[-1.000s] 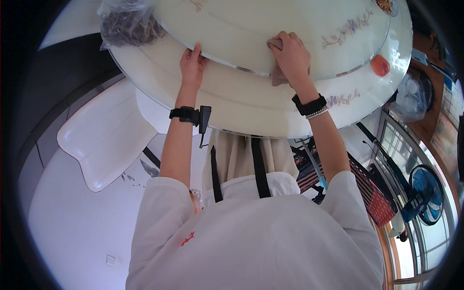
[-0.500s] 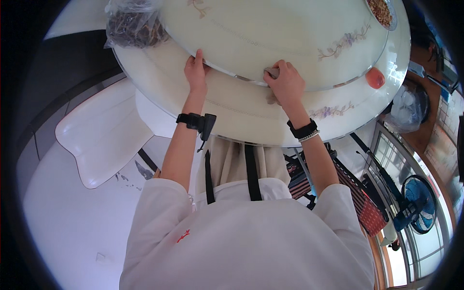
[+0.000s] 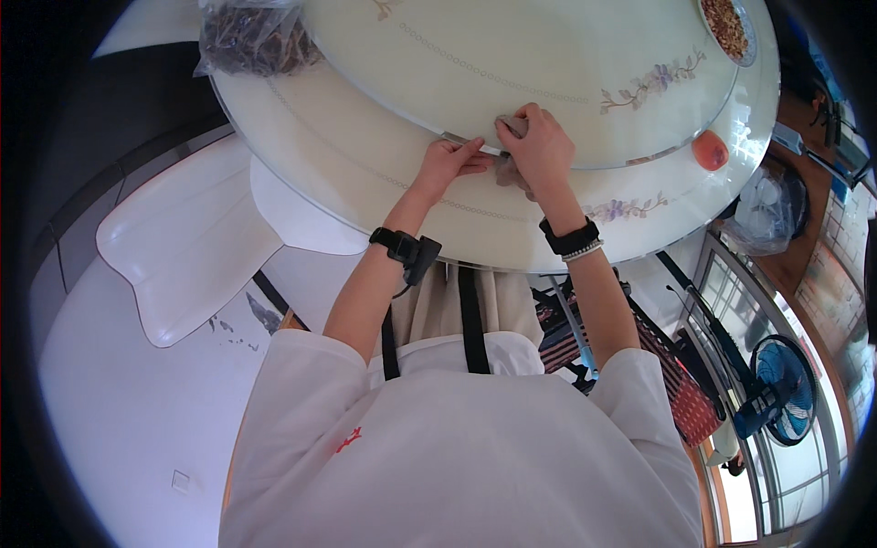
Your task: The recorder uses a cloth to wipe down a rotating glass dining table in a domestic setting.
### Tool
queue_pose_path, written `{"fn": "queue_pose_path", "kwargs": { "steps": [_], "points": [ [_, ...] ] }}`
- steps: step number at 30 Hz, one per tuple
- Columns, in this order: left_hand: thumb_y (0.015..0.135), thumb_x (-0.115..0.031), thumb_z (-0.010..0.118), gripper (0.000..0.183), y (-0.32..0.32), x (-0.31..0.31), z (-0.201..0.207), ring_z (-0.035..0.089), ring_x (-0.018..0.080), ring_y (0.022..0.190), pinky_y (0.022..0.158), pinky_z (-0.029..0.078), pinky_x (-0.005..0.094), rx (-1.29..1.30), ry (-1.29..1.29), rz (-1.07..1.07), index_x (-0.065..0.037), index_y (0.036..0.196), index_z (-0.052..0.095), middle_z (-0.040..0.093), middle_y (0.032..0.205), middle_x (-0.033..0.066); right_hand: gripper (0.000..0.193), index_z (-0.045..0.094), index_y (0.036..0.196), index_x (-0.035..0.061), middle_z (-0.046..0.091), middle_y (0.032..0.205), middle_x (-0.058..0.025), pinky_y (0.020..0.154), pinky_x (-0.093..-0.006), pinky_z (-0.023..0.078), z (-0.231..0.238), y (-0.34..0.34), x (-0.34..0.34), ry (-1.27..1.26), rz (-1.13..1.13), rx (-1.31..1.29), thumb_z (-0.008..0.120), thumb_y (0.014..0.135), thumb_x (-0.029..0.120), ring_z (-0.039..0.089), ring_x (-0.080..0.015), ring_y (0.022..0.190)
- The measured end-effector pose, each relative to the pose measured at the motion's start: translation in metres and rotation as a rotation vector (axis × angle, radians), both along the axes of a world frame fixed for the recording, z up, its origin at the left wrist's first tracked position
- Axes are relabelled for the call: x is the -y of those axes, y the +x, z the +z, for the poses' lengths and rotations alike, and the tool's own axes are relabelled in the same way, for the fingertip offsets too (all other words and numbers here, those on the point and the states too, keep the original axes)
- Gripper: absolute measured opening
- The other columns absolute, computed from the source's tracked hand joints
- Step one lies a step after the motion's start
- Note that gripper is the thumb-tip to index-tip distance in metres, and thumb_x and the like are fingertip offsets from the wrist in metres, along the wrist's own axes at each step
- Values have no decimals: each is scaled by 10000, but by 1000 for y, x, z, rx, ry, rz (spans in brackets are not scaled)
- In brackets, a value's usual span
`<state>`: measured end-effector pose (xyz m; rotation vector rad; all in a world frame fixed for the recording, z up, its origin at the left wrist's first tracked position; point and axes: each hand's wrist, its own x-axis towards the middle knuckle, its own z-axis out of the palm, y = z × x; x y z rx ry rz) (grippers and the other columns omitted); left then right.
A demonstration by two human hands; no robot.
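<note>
A round, cream glass turntable [image 3: 539, 55] with a silvery rim sits on the larger round table [image 3: 352, 137]. My right hand [image 3: 545, 151] is closed on a grey-brown cloth [image 3: 512, 126], pressing it over the turntable's edge. Part of the cloth hangs below the rim. Just left of it, my left hand [image 3: 446, 169] has its thumb on the rim and its fingers stretched below, pinching the edge close to the cloth. The fingertips of my right hand are partly hidden by the cloth.
A clear plastic bag of dark stuff [image 3: 256, 41] lies at the far left. A dish of brown bits [image 3: 727, 27] and a red object [image 3: 710, 151] are on the right. A white chair [image 3: 187, 242] stands left, a blue fan [image 3: 787, 388] at lower right.
My left hand has slid right along the rim, from a spot farther left to beside the cloth. The right hand and cloth stay in nearly the same place.
</note>
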<state>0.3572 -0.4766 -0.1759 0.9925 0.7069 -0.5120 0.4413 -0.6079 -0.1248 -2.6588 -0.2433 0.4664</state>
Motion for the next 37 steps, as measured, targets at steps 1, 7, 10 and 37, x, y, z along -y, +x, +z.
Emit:
{"fn": "queue_pose_path", "kwargs": {
  "steps": [1, 7, 10, 37],
  "points": [
    [890, -227, 522, 307, 0, 0, 1, 637, 198, 821, 728, 530, 262, 0, 0, -3, 66, 959, 583, 633, 888, 148, 293, 567, 840, 97, 599, 807, -76, 612, -367, 487, 1, 0, 0, 0, -3, 0, 624, 720, 358, 603, -256, 761],
    [896, -231, 512, 309, 2, -1, 0, 639, 188, 795, 695, 531, 255, 9, -9, -34, 65, 945, 582, 635, 868, 141, 271, 553, 861, 95, 574, 847, -88, 631, -374, 488, 5, 20, -8, -57, 17, 82, 619, 741, 329, 586, -257, 819],
    [861, -265, 570, 364, 0, 3, -1, 640, 188, 733, 681, 537, 252, 19, 23, 34, 98, 884, 603, 641, 809, 156, 277, 541, 895, 104, 557, 887, -84, 630, -375, 492, 4, 25, -11, -35, -24, 130, 633, 733, 308, 582, -258, 830],
    [875, -250, 547, 314, -2, 6, -1, 635, 167, 656, 598, 538, 250, -3, 25, 19, 55, 921, 605, 650, 828, 129, 322, 545, 927, 114, 547, 884, -77, 661, -348, 510, -6, 0, -6, -134, 58, 52, 679, 679, 271, 570, -251, 856]
  ]
}}
